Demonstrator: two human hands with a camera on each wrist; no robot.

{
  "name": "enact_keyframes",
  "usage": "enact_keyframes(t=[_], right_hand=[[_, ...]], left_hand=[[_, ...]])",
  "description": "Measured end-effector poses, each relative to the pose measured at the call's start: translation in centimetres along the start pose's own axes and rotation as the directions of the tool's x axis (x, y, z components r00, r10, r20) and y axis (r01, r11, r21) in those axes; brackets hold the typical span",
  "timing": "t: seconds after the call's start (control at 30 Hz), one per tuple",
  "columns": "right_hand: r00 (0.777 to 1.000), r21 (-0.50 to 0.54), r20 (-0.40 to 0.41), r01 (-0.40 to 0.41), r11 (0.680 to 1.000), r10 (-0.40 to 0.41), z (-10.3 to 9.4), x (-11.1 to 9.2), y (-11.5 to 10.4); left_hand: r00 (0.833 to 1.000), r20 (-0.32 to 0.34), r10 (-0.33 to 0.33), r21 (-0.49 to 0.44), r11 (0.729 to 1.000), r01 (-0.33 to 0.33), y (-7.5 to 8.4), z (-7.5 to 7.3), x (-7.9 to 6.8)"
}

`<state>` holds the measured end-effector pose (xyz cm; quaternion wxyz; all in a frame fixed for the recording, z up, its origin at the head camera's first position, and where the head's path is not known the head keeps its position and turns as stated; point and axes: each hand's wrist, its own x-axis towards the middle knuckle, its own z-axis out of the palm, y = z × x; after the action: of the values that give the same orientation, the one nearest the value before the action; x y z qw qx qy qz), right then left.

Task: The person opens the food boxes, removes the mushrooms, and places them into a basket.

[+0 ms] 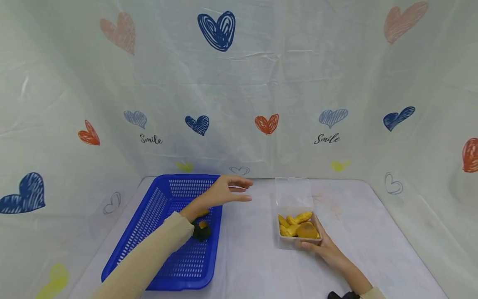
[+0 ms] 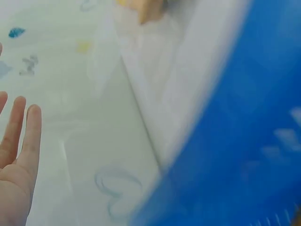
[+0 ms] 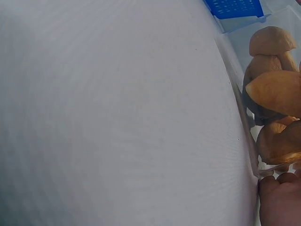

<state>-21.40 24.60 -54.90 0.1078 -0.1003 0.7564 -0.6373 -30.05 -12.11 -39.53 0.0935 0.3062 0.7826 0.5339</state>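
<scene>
My left hand (image 1: 225, 192) is over the right rim of the blue basket (image 1: 214, 253), fingers spread apart and nothing between them. In the left wrist view its fingers (image 2: 29, 136) are straight. My right hand (image 1: 330, 252) grips the near right corner of a clear plastic box (image 1: 282, 244), thumb along the front. Several yellow mushroom-shaped pieces (image 1: 293, 229) fill the box, a rounder brownish one (image 1: 307, 230) at the front. In the right wrist view, a brown rounded cap (image 3: 272, 41) shows through the box's clear wall. The box's transparent lid (image 1: 294, 193) stands raised behind it.
In the basket, partly hidden by the left forearm, lie a dark green piece (image 1: 201, 232) and a yellow one (image 1: 203, 213). A white cloth covers the table (image 1: 250, 265). A heart-printed curtain (image 1: 239, 91) rises behind the table and along its sides.
</scene>
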Motion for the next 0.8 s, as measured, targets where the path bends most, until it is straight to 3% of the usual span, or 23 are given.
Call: enact_keyframes(t=[0.23,0.37,0.8], right_hand=[[1.0,0.004,0.001,-0.006,1.0,0.006,0.2,0.0,-0.3],[1.0,0.008,0.0,-0.006,1.0,0.006,0.2,-0.1,-0.2],[1.0,0.018,0.0,-0.012,1.0,0.012,0.0,-0.1,0.2]], left_hand=[[0.998,0.049,-0.025,-0.005,1.0,0.025,0.8,3.6,2.4],[0.996,0.093,-0.005,-0.03,1.0,0.008,0.5,5.9,3.4],[0.979,0.199,0.039,-0.113,0.993,-0.017,-0.4,11.9,5.4]])
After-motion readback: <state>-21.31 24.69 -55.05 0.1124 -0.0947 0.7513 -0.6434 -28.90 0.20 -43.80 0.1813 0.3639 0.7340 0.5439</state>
